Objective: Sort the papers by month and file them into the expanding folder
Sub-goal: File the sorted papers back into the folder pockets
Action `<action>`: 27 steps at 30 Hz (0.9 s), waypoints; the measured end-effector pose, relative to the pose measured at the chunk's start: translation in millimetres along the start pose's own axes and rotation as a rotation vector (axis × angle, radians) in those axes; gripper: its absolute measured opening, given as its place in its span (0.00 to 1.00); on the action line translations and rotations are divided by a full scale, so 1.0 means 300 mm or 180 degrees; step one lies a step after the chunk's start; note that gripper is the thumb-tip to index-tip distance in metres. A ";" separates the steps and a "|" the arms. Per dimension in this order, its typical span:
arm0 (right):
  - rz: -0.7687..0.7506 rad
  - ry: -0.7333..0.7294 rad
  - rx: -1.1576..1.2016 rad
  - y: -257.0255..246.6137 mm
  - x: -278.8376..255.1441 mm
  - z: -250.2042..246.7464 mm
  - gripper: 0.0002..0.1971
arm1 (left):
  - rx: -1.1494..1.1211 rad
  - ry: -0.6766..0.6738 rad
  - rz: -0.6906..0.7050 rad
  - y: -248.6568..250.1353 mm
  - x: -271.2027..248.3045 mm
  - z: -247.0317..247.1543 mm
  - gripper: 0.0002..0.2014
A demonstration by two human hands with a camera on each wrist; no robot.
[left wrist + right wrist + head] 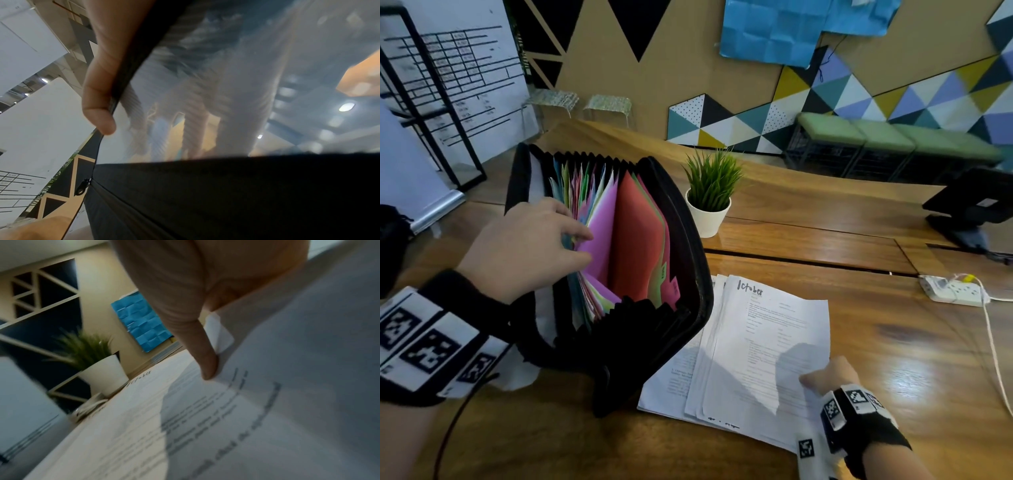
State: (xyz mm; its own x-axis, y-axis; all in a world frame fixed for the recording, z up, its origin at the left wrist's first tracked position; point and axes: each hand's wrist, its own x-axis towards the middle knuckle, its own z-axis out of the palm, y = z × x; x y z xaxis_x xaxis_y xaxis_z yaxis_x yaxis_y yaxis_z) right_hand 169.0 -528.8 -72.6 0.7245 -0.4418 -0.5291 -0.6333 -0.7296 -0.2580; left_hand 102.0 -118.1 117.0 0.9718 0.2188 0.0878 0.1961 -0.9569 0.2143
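Head: right grip [828, 375] pinching papers [763, 342]

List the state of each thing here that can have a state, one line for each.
Folder: open, pockets fanned out.
Dividers: spread apart by left hand.
Top sheet: marked October, edge lifted.
Papers: loose pile, flat on table.
Left hand: fingers in the dividers.
Right hand: pinches top sheet.
Plant: upright.
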 end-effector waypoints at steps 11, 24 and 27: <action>-0.0190 0.0252 0.0334 0.054 0.049 -0.107 0.16 | -0.0083 -0.0048 -0.0087 0.014 0.006 0.007 0.14; -0.1589 0.0323 0.1217 0.050 -0.118 -0.328 0.12 | -0.0098 -0.0144 -0.0108 0.015 -0.004 -0.004 0.13; -0.1702 0.0141 0.2098 -0.016 -0.176 -0.433 0.11 | -0.0006 -0.0136 -0.0126 0.020 -0.003 -0.001 0.13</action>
State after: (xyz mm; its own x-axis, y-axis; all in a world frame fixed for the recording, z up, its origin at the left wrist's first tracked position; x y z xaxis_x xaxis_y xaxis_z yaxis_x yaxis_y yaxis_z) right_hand 169.0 -569.8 61.7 0.9728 -0.1540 -0.1732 -0.2216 -0.3990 -0.8898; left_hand 102.4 -124.0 118.5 0.9680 0.2481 0.0377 0.2343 -0.9473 0.2187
